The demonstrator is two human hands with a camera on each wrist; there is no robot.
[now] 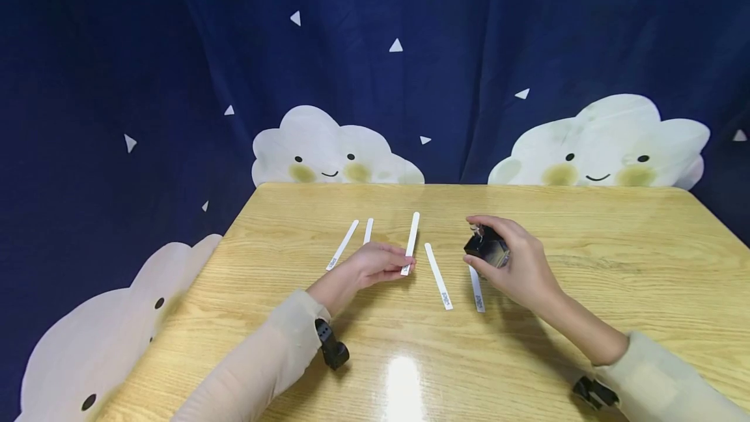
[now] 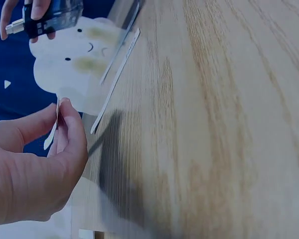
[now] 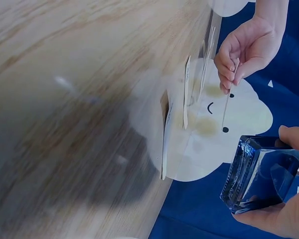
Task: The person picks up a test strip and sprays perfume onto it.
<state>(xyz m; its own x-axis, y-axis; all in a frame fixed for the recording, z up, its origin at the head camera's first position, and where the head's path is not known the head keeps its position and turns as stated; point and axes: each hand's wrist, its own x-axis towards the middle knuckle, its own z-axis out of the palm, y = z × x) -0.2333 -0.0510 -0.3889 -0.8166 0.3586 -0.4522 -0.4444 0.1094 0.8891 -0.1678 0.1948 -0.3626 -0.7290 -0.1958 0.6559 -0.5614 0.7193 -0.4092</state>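
My left hand pinches a white paper test strip near its printed lower end, thumb against fingers. The strip points up and away above the table; in the left wrist view it shows nearly edge-on between the fingertips. To the right, my right hand grips a dark glass perfume bottle with a metal spray nozzle, tilted toward the left. In the right wrist view, the thick clear base of the bottle faces the camera. A gap separates bottle and held strip.
Two strips lie left of the held one, a longer strip and another strip partly behind my left hand. Between the hands lies a strip; a further strip is partly hidden under the bottle. Behind the wooden table hangs a blue curtain.
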